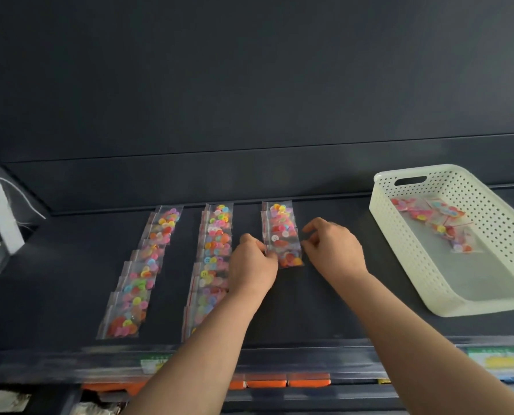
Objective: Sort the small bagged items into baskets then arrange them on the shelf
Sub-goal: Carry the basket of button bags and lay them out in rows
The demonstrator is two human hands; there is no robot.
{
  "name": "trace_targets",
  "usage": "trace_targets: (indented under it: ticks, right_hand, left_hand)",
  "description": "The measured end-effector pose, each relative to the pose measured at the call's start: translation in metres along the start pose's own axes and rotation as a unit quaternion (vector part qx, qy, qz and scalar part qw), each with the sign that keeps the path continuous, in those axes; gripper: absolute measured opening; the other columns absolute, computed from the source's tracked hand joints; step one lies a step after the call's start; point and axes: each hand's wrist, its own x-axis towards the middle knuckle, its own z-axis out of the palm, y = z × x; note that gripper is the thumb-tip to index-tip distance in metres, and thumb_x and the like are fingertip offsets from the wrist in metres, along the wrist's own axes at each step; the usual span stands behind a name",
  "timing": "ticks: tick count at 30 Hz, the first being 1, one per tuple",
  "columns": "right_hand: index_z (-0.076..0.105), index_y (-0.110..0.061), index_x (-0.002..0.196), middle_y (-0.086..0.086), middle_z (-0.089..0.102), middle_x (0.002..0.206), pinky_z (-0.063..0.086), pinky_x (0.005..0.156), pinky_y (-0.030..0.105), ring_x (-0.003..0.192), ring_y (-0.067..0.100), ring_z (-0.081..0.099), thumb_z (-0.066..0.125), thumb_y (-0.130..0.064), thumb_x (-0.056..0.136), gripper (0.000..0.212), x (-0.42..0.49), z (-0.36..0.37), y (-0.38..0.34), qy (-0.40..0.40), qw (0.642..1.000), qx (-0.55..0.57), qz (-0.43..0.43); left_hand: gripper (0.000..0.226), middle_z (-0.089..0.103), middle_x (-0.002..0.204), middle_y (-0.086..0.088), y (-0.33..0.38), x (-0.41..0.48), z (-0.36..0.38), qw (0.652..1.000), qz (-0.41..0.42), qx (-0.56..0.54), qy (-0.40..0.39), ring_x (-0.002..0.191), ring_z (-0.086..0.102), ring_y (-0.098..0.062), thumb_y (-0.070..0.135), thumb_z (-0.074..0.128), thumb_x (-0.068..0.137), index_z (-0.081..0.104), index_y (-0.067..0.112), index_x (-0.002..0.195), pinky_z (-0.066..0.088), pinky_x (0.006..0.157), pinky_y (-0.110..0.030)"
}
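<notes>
- Both forearms (208, 339) reach forward; left hand (251, 265) and right hand (333, 250) each pinch a side edge of the button bag (288, 256), which lies between both grips on the shelf (324, 310).
- Its long axis points away from the grips, continuing the row (279, 223).
- The basket (399, 250) sits right of the right grip.

Found three rows of bags on the shelf (324, 310), each running front to back. Saw the left row (142, 271) and the middle row (214, 253) reaching nearer the front edge than the right row (281, 232). Found the basket (405, 253) well right of the rows, loose bags (435, 223) lying inside toward its back. Caught the left hand (252, 265) pinching the left edge of the right row's front bag (288, 256), the right hand (333, 250) pinching its right edge.
</notes>
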Motion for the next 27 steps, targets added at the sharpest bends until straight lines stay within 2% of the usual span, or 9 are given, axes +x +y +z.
trace_targets:
  ticks: [3,9,12,15,19,24,25,27]
  right_hand:
    - [0.064,-0.029,0.107,-0.007,0.064,0.101,0.037,0.063,0.026,0.097,0.019,0.060,0.053,-0.027,0.090,0.020,-0.002,-0.024,0.008,0.061,0.994,-0.086,-0.034]
    - [0.066,-0.030,0.106,-0.006,0.065,0.103,0.039,0.062,0.029,0.100,0.021,0.058,0.050,-0.025,0.093,0.021,-0.009,-0.089,0.055,0.140,0.980,-0.143,-0.014]
    - [0.064,-0.032,0.111,-0.007,0.065,0.109,0.040,0.066,0.029,0.103,0.019,0.058,0.047,-0.022,0.095,0.025,-0.013,-0.115,0.092,0.140,0.977,-0.160,0.033]
    - [0.063,-0.029,0.113,-0.003,0.065,0.109,0.046,0.068,0.029,0.096,0.022,0.062,0.048,-0.012,0.092,0.031,-0.013,-0.132,0.134,0.104,0.974,-0.174,0.101]
    - [0.065,-0.019,0.109,0.002,0.065,0.106,0.053,0.075,0.034,0.093,0.024,0.063,0.049,-0.006,0.088,0.030,-0.013,-0.138,0.173,-0.006,0.969,-0.195,0.151]
    - [0.064,-0.021,0.109,-0.003,0.064,0.109,0.050,0.084,0.031,0.099,0.020,0.060,0.050,-0.019,0.093,0.022,-0.008,-0.132,0.186,-0.107,0.980,-0.147,0.082]
    - [0.068,-0.022,0.105,-0.006,0.065,0.105,0.048,0.083,0.026,0.098,0.017,0.060,0.054,-0.020,0.092,0.019,-0.007,-0.133,0.184,-0.125,0.982,-0.131,0.063]
    - [0.073,-0.022,0.096,-0.012,0.065,0.094,0.041,0.072,0.013,0.088,0.008,0.058,0.064,-0.021,0.088,0.012,-0.009,-0.135,0.182,-0.159,0.984,-0.075,0.043]
  left_hand:
    - [0.017,0.063,0.091,0.002,0.020,-0.001,0.003,0.998,0.059,-0.014,0.009,0.082,0.067,-0.022,0.027,0.064,0.091,0.050,0.019,0.097,0.060,0.070,-0.042]
    - [0.014,0.065,0.089,0.006,0.081,-0.019,0.043,0.983,0.107,-0.100,-0.109,0.087,0.068,-0.022,0.030,0.065,0.089,0.052,0.029,0.084,0.059,0.080,-0.044]
    - [0.014,0.063,0.091,0.006,0.110,-0.034,0.070,0.973,0.127,-0.107,-0.160,0.087,0.068,-0.021,0.033,0.065,0.089,0.053,0.027,0.089,0.058,0.082,-0.045]
    - [0.026,0.064,0.094,0.005,0.134,-0.047,0.090,0.969,0.136,-0.106,-0.179,0.090,0.068,-0.020,0.043,0.064,0.087,0.053,0.023,0.100,0.057,0.083,-0.046]
    - [0.034,0.067,0.094,0.003,0.151,-0.053,0.107,0.976,0.135,-0.070,-0.155,0.089,0.067,-0.021,0.045,0.063,0.084,0.050,0.020,0.103,0.057,0.082,-0.044]
    - [0.031,0.067,0.093,0.002,0.154,-0.054,0.115,0.980,0.108,-0.073,-0.150,0.086,0.068,-0.021,0.045,0.060,0.081,0.050,0.023,0.101,0.059,0.078,-0.045]
    - [0.032,0.066,0.092,0.002,0.154,-0.054,0.116,0.981,0.105,-0.073,-0.147,0.086,0.068,-0.021,0.045,0.060,0.081,0.050,0.023,0.102,0.059,0.078,-0.046]
    - [0.032,0.065,0.093,0.003,0.153,-0.054,0.117,0.981,0.102,-0.077,-0.145,0.087,0.068,-0.021,0.046,0.060,0.081,0.050,0.023,0.102,0.059,0.079,-0.046]
